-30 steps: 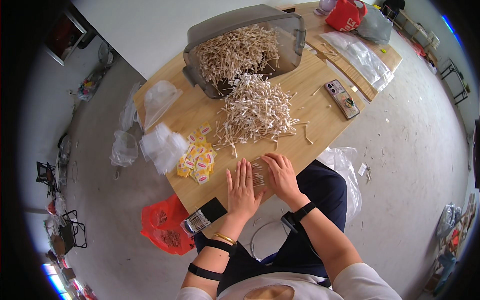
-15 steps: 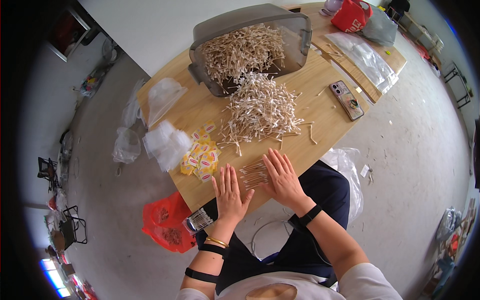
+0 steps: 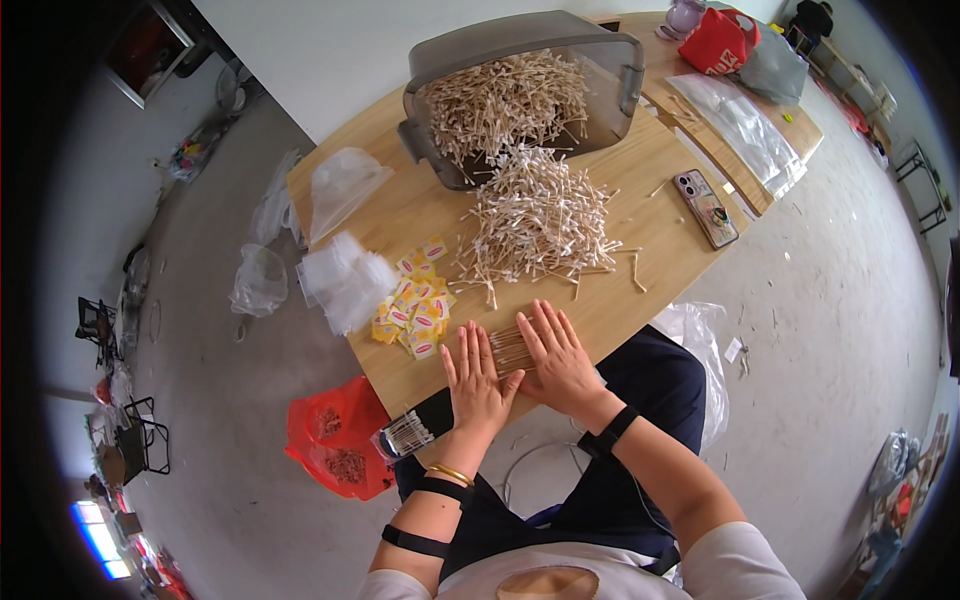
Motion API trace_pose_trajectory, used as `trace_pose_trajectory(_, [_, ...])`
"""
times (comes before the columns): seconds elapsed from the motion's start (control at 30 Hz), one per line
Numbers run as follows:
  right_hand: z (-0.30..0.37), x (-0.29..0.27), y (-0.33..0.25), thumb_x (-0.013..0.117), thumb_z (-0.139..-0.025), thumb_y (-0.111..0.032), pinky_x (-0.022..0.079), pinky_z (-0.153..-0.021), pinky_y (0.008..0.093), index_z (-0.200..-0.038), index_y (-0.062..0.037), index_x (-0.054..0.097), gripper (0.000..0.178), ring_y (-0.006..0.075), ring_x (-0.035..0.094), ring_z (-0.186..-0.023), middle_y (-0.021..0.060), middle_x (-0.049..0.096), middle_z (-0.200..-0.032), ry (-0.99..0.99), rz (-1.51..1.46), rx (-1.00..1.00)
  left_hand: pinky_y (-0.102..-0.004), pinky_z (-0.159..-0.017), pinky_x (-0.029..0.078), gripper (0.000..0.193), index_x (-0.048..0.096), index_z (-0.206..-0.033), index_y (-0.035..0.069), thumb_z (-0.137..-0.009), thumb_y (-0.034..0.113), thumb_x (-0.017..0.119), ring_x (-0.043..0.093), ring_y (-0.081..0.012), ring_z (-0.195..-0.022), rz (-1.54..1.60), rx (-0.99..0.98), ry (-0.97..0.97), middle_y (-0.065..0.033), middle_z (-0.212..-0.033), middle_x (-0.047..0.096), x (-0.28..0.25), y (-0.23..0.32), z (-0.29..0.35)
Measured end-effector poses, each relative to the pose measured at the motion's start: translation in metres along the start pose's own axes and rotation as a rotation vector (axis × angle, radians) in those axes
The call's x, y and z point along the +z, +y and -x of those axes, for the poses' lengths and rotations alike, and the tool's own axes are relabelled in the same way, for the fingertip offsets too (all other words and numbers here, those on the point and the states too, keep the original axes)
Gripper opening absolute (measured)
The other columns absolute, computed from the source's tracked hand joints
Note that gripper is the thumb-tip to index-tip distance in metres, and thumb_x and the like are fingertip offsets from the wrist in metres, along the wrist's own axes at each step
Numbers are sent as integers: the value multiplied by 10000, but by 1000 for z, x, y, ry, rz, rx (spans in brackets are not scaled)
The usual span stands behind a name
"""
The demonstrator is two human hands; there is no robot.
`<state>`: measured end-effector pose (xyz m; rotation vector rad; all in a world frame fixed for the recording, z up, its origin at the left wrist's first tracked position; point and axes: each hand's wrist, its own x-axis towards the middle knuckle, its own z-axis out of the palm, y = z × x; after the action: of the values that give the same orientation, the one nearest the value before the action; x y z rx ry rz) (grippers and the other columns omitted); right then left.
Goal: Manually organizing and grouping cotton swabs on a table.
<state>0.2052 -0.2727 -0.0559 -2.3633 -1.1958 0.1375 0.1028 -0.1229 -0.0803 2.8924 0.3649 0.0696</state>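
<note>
A small row of cotton swabs (image 3: 511, 350) lies side by side near the front edge of the wooden table (image 3: 620, 290). My left hand (image 3: 479, 388) rests flat at the left ends of the swabs, fingers stretched out. On their right side lies my right hand (image 3: 560, 362), also flat with fingers extended, covering part of the row. The two thumbs nearly meet below the swabs. Beyond my hands spreads a large loose heap of cotton swabs (image 3: 545, 215). It spills from a tipped grey plastic bin (image 3: 610, 105) holding many more.
Left of my hands lie yellow-and-white printed labels (image 3: 415, 305) and clear plastic bags (image 3: 345, 280). A packed bag of swabs (image 3: 406, 436) sits at the table's corner, above a red bag (image 3: 340, 440). A phone (image 3: 706, 208) lies on the right, with a red bag (image 3: 718, 42) farther back.
My left hand has moved right, up against the swabs, and the thumbs have come close together. My right hand covers more of the row. The whole view has shifted slightly.
</note>
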Motion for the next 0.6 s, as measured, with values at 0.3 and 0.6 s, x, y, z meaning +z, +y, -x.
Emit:
trace_pose_trajectory(0.3, [-40, -3, 18, 704, -808, -108, 431, -919, 430, -1008, -113, 675, 203, 307, 526, -1074, 93, 583, -1073, 226, -159, 89, -620, -1229, 46, 799, 218, -1580, 8, -1007, 519, 440, 159, -375, -1536, 90, 82, -6, -181, -1645, 213, -9, 19, 15])
trace_pose_trajectory(0.6, [-55, -8, 38, 695, -815, -100, 433, -880, 410, -887, -110, 625, 100, 293, 536, -1017, 72, 573, -982, 259, -26, 139, -617, -1230, 82, 817, 216, -1585, 10, -991, 502, 484, 233, -328, -1520, -5, 117, -3, -146, -1624, 277, 2, 24, 9])
